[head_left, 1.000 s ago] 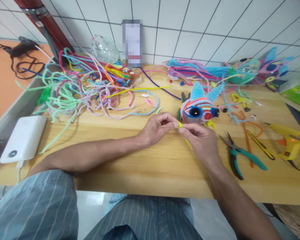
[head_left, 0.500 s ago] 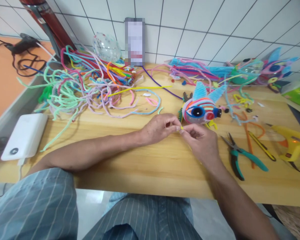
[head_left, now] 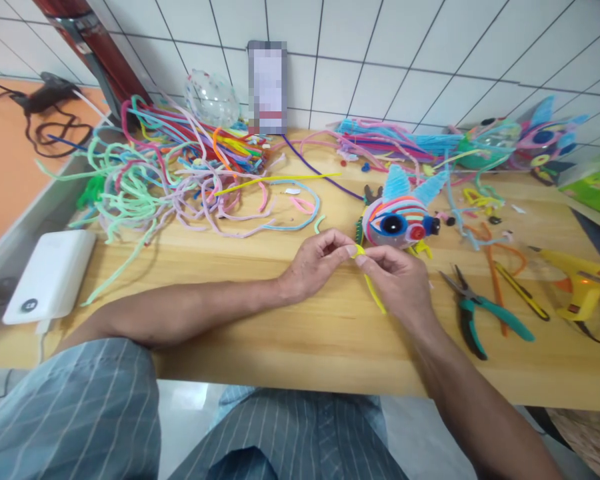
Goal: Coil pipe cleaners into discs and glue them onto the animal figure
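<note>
Between both hands is a yellow pipe cleaner [head_left: 375, 293], its upper part pinched at the fingertips and its tail hanging below my right fingers toward the table. My left hand [head_left: 320, 262] pinches one end between thumb and forefinger. Closed on the same piece just to the right, my right hand [head_left: 400, 277] nearly touches the left fingertips. Right behind the hands sits an animal figure [head_left: 403, 223] with blue fuzzy ears, a big blue-and-black eye, striped orange and white top and a red button-like piece. Green-handled pliers [head_left: 475, 310] lie right of my right hand.
A tangle of pipe cleaners [head_left: 130, 180] spreads at the back left, near a white power bank [head_left: 50, 277]. A phone [head_left: 267, 87] leans on the tiled wall. At right lie a yellow cutter knife [head_left: 523, 291] and a glue gun [head_left: 580, 283]. More pipe cleaners [head_left: 395, 143] lie behind.
The yellow pipe cleaner's tail now shows clearly below my right hand, and a larger bent part shows between the fingertips. Both hands have shifted slightly left.
</note>
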### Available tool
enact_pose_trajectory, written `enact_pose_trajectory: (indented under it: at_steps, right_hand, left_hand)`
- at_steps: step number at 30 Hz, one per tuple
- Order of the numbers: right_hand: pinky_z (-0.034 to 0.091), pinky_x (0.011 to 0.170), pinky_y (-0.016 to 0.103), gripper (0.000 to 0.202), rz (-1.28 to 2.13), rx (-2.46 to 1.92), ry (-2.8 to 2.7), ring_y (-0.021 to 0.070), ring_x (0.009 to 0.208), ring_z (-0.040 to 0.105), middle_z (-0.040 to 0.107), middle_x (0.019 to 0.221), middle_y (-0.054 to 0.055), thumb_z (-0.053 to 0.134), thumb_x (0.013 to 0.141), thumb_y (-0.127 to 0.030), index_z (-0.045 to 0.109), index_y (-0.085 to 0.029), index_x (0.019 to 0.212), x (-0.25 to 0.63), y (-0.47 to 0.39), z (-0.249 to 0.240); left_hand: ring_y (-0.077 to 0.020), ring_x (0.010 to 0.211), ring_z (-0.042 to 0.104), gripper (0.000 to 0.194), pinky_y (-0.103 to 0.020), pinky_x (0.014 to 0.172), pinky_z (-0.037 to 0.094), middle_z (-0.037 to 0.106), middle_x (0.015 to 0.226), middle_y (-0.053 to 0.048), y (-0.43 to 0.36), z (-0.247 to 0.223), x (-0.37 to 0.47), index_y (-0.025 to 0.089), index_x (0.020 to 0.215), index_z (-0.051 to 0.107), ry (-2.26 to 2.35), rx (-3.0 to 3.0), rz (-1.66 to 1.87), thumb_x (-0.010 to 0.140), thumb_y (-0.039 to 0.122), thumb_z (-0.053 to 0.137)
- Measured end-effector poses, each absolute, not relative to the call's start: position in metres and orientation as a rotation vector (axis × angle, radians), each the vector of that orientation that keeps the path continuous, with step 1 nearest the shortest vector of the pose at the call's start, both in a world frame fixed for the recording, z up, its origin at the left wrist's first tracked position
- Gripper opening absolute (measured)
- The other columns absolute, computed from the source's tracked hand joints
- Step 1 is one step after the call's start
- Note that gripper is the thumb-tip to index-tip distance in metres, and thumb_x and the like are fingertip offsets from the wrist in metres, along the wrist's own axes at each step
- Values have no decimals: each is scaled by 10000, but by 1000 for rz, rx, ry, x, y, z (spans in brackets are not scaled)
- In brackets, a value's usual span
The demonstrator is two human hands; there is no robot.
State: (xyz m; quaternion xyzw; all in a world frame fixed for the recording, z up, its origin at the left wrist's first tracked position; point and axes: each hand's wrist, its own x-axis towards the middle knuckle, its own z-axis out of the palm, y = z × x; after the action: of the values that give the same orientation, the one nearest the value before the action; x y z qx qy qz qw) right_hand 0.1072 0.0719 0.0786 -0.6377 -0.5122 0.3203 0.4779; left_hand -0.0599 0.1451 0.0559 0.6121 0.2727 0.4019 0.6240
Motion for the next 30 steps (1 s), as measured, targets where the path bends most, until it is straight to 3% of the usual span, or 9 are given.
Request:
enact_pose_trajectory:
  at_steps: [5,10,17,21,30]
  right_hand:
    - [366,508,246,210,763,-1599,-1311,105,522,494,628,604,-27,761,834,-388,722,-206,736,111,70,81]
    - [402,557,271,161,499,-1638,-1543,121,555,526,634,624,-20,717,877,-307,723,-214,746,111,68,87]
    - [467,621,291,88,346,-1633,-1657,141,604,599,674,688,-11,704,897,-246,744,-232,820,110,67,85]
    - [510,632,287,81,414,-1613,-1525,142,615,631,709,732,-16,724,901,-291,741,-233,956,106,67,85]
    - [545,651,295,100,340,-1589,-1446,144,644,651,741,775,-8,749,912,-338,722,-244,930,99,66,84]
  left_hand:
    - [-122,765,586,250,-261,745,478,694,867,-23,155,62,-64,152,925,686,557,1605,804,956,400,682]
    - [-133,780,598,111,-265,772,477,675,847,-31,165,70,-70,163,899,709,526,2040,821,967,241,669]
    - [-141,787,625,157,-267,777,476,681,820,-41,165,73,-72,168,864,720,494,2244,859,976,166,610]
    - [-111,690,562,156,-244,695,443,642,735,-7,160,71,-70,159,834,721,567,2056,968,965,220,661]
    - [-120,704,575,233,-257,683,447,713,775,-27,152,67,-66,160,837,739,669,1721,996,956,354,693]
